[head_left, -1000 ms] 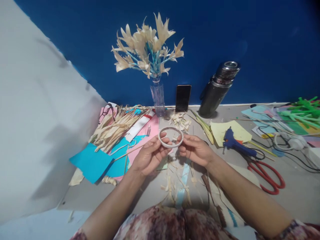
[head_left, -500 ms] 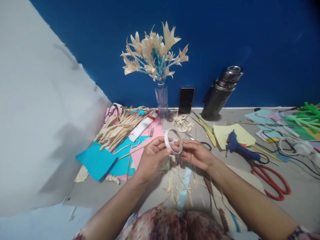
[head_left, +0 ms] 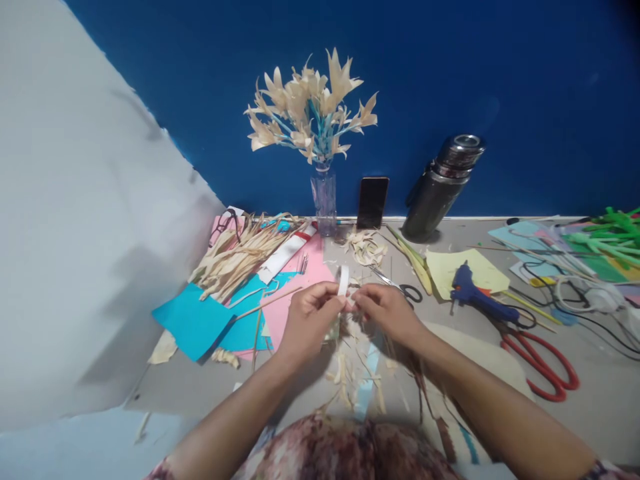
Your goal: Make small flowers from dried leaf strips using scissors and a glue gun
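A narrow white tape roll (head_left: 343, 281) is held up over the middle of the table, turned nearly edge-on. My left hand (head_left: 311, 319) is closed around its left side, thumb toward me. Thumb and fingers of my right hand (head_left: 389, 315) are pinched together at the roll's lower right edge, and the fingertips of both hands almost meet. Whether a loose tape end is between them is too small to tell. Below the hands lie dried husk scraps (head_left: 345, 380) and a light blue strip (head_left: 367, 383). Small scissors (head_left: 411, 292) rest just beyond my right hand.
Dried husks (head_left: 235, 257) and blue paper (head_left: 195, 320) lie left. At the back stand a vase (head_left: 324, 200) of husk flowers, a phone (head_left: 373, 203) and a flask (head_left: 440, 193). A glue gun (head_left: 475, 293), red-handled scissors (head_left: 545, 367) and cables (head_left: 575, 300) are right.
The tape roll has turned from showing its open ring to nearly edge-on. My right hand has rolled over and closed into a pinch, uncovering the small scissors behind it.
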The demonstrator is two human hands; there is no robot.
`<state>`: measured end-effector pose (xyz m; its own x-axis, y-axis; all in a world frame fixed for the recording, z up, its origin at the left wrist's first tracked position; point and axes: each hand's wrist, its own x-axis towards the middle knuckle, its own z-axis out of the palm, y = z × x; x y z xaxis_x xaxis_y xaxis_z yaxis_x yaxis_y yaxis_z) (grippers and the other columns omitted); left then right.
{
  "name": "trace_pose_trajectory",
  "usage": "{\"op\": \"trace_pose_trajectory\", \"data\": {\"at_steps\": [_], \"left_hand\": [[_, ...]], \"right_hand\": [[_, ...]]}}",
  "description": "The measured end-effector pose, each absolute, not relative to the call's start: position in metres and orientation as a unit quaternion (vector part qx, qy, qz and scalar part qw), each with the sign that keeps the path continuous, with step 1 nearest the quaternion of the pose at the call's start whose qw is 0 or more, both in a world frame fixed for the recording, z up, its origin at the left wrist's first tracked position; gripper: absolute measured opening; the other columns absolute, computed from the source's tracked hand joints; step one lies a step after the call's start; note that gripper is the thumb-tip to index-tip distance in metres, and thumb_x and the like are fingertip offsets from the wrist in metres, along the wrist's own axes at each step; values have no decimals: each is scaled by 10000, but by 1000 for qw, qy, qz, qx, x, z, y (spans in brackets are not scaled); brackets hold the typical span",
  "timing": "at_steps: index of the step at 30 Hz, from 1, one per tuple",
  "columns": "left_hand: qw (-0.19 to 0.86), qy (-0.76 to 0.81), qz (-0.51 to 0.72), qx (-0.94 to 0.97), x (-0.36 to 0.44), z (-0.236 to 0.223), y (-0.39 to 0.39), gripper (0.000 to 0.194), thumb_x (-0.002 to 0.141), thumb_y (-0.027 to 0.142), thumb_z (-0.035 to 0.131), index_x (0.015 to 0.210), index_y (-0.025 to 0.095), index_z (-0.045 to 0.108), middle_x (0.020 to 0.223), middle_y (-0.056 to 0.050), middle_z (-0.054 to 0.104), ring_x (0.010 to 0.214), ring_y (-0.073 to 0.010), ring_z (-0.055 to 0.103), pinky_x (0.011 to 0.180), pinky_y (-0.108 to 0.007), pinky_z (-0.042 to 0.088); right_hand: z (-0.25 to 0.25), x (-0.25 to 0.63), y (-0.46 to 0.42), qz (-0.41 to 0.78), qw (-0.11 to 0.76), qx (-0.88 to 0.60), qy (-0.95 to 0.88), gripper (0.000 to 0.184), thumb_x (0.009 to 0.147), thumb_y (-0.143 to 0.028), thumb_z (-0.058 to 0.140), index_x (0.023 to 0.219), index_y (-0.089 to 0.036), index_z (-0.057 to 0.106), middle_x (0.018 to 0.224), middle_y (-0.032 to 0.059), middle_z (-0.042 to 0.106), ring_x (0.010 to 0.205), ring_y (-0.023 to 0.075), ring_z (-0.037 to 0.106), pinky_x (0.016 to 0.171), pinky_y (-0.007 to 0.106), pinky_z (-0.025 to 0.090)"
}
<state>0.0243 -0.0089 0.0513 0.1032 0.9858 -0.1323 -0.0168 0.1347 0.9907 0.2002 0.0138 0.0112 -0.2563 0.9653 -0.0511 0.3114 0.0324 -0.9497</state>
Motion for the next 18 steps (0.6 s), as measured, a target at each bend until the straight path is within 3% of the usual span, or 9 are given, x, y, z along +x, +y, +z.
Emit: {"op": "trace_pose_trajectory", "data": {"at_steps": [3, 7, 13, 18], "left_hand": [[462, 537, 406, 578, 24, 48, -8, 145, 837, 264, 637, 890, 164, 728, 816, -36, 714, 761, -165, 634, 710, -264, 478], [423, 529, 378, 631, 27, 42, -6, 200, 822, 191, 610, 975, 175, 737, 894, -34, 737, 833, -184, 644, 801, -287, 488], [409, 517, 356, 662, 36, 43, -7, 300, 818, 134, 567, 1046, 206, 748, 987, -33, 764, 887, -193, 674, 842, -290, 490], [410, 533, 341, 657, 41, 45, -7, 260, 813, 124, 562, 976, 196, 750, 925, -27, 762, 869, -192, 686, 803, -278, 489]], "right_hand": [[21, 201, 4, 156, 436, -490, -738, 182, 942, -244, 558, 934, -169, 724, 887, 80, 759, 801, 197, 691, 738, 307, 518], [23, 202, -2, -37, 406, -395, -823, 157, 948, -164, 582, 1046, -152, 704, 993, 88, 778, 895, 206, 714, 821, 306, 506], [16, 204, -3, -98, 317, -402, -853, 136, 946, -152, 578, 1025, -136, 687, 944, 86, 776, 807, 198, 700, 742, 310, 465], [15, 204, -1, -92, 325, -422, -842, 169, 941, -161, 546, 840, -157, 683, 771, 75, 737, 698, 184, 660, 674, 303, 420]]}}
